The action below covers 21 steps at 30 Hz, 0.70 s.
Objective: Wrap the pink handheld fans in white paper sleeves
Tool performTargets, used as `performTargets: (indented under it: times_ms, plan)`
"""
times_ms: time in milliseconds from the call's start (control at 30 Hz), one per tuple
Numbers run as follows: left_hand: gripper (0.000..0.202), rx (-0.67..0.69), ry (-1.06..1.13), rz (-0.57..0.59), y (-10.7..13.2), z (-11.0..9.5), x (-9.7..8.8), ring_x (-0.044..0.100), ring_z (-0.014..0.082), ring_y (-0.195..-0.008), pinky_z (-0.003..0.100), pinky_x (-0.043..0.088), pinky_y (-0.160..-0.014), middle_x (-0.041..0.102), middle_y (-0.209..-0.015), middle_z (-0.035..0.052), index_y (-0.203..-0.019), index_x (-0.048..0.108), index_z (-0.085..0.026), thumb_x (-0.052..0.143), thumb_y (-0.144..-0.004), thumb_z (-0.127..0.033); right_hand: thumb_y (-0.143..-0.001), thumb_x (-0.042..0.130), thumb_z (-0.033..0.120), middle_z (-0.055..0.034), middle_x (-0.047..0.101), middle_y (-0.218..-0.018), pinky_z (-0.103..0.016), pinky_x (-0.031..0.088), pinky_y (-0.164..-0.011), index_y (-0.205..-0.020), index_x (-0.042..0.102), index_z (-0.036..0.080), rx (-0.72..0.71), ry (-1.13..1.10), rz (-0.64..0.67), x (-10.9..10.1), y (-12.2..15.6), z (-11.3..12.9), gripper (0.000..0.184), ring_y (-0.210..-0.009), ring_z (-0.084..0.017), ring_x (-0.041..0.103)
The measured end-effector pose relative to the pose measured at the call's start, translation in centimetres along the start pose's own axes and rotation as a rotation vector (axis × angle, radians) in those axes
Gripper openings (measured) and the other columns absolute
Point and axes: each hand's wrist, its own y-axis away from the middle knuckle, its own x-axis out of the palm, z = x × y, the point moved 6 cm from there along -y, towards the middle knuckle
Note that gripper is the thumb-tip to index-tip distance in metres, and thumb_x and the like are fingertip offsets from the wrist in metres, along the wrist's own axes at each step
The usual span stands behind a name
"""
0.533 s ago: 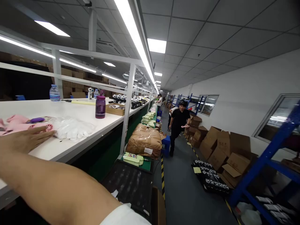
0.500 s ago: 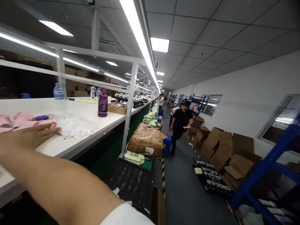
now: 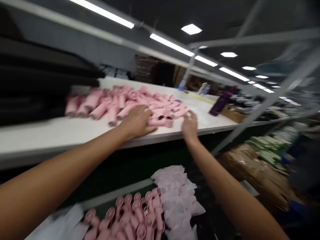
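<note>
Pink tubes (image 3: pixel 125 103) lie in a loose heap along the white bench (image 3: pixel 37 141), close to its front edge. The left hand (image 3: pixel 137 121) sits palm down on the near side of the heap, fingers curved over the tubes; blur hides whether it has closed on one, so its grip cannot be told. The right hand (image 3: pixel 190 126) is at the heap's right end, just beside the last tubes, with fingers bunched and raised. No tube shows clearly in them, and this grip cannot be told either. Both arms reach in from the bottom of the view, well apart.

Below the bench edge, a second batch of pink tubes (image 3: pixel 135 213) lies packed together, touching a pile of white plastic bags (image 3: pixel 177 196). Further along the bench, past the right hand, a purple bottle (image 3: pixel 220 104) stands tilted in the view beside a cardboard tray (image 3: pixel 233 115), and a yellow strip (image 3: pixel 200 97) lies behind the heap. Down to the right are a brown-wrapped parcel (image 3: pixel 250 170) and green bundles (image 3: pixel 270 148). Motion blur smears the whole view.
</note>
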Motion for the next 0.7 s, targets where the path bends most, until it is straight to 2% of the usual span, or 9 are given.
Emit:
performTargets:
  times_ms: [33, 100, 167, 300, 400, 433, 533, 600, 700]
  plan:
    - [0.052, -0.014, 0.027, -0.024, 1.1, -0.3, -0.9, 0.046, 0.0349, -0.123, 0.050, 0.040, -0.103, 0.051, -0.128, 0.0176, -0.113, 0.057, -0.014, 0.067, -0.078, -0.050, -0.097, 0.040, 0.029, -0.0225, 0.042, -0.142, -0.043, 0.029, -0.111, -0.138, 0.039, 0.006, -0.005, 0.007, -0.008, -0.5, 1.5, -0.3, 0.047, -0.131, -0.023, 0.041]
    - [0.041, -0.007, 0.073, -0.094, 4.1, -0.6, -3.0, 0.041, 0.0308, -0.130, 0.050, 0.037, -0.107, 0.048, -0.134, 0.0136, -0.115, 0.056, -0.017, 0.061, -0.085, -0.045, -0.092, 0.054, 0.039, -0.0186, 0.050, -0.135, -0.039, 0.038, -0.104, -0.132, 0.050, 0.012, -0.169, 0.057, -0.016, -1.0, 4.2, 0.2, 0.048, -0.126, -0.022, 0.048]
    - [0.028, -0.049, 0.099, -0.179, 8.8, -0.3, -5.2, 0.042, 0.0257, -0.130, 0.047, 0.037, -0.108, 0.047, -0.136, 0.0086, -0.114, 0.056, -0.020, 0.053, -0.092, -0.037, -0.084, 0.065, 0.046, -0.0181, 0.053, -0.131, -0.038, 0.043, -0.096, -0.125, 0.058, 0.015, -0.345, 0.172, -0.002, -0.7, 6.4, 1.3, 0.052, -0.122, -0.024, 0.052]
    - [0.012, -0.284, 0.088, -0.332, 23.5, 1.9, -7.7, 0.055, 0.0217, -0.113, 0.039, 0.047, -0.097, 0.057, -0.118, 0.0080, -0.101, 0.059, -0.019, 0.052, -0.091, -0.022, -0.084, 0.063, 0.054, -0.0149, 0.064, -0.100, -0.038, 0.045, -0.083, -0.106, 0.069, 0.012, -0.566, 0.420, 0.018, 1.8, 8.1, 4.5, 0.048, -0.095, -0.021, 0.060]
    - [0.011, -0.598, 0.040, -0.177, 36.8, 4.2, -6.2, 0.058, 0.0216, -0.101, 0.037, 0.047, -0.090, 0.061, -0.100, 0.0075, -0.098, 0.059, -0.018, 0.050, -0.092, -0.018, -0.082, 0.053, 0.067, -0.0079, 0.063, -0.076, -0.034, 0.040, -0.070, -0.087, 0.073, 0.011, -0.562, 0.521, 0.172, 5.3, 6.5, 5.7, 0.060, -0.071, -0.014, 0.053]
    - [0.013, -0.701, 0.021, -0.093, 40.9, 4.8, -5.3, 0.057, 0.0223, -0.101, 0.037, 0.047, -0.089, 0.061, -0.101, 0.0078, -0.099, 0.059, -0.018, 0.048, -0.093, -0.020, -0.080, 0.050, 0.071, -0.0079, 0.062, -0.075, -0.034, 0.038, -0.067, -0.083, 0.073, 0.010, -0.540, 0.563, 0.210, 6.3, 5.6, 5.7, 0.066, -0.069, -0.013, 0.051]
    - [0.019, -0.976, 0.011, -0.003, 51.2, 5.0, -3.5, 0.057, 0.0235, -0.101, 0.034, 0.048, -0.081, 0.062, -0.105, 0.0079, -0.099, 0.060, -0.019, 0.047, -0.094, -0.032, -0.077, 0.047, 0.076, -0.0107, 0.064, -0.077, -0.037, 0.035, -0.067, -0.074, 0.072, 0.010, -0.481, 0.692, 0.230, 7.9, 3.3, 5.0, 0.071, -0.070, -0.015, 0.049]
    - [0.026, -1.135, 0.049, 0.022, 55.4, 4.6, -2.2, 0.057, 0.0239, -0.102, 0.031, 0.049, -0.074, 0.063, -0.108, 0.0073, -0.100, 0.062, -0.021, 0.045, -0.094, -0.039, -0.081, 0.049, 0.071, -0.0113, 0.066, -0.079, -0.038, 0.036, -0.068, -0.075, 0.073, 0.012, -0.453, 0.698, 0.228, 7.7, 2.9, 4.4, 0.064, -0.073, -0.018, 0.053]
    - [0.033, -1.229, 0.094, 0.090, 57.6, 5.5, 0.9, 0.058, 0.0254, -0.104, 0.034, 0.050, -0.082, 0.065, -0.109, 0.0067, -0.099, 0.064, -0.022, 0.041, -0.093, -0.046, -0.086, 0.057, 0.056, -0.0132, 0.069, -0.089, -0.037, 0.041, -0.074, -0.091, 0.074, 0.014, -0.556, 0.569, 0.106, 5.8, 5.3, 4.7, 0.045, -0.086, -0.020, 0.061]
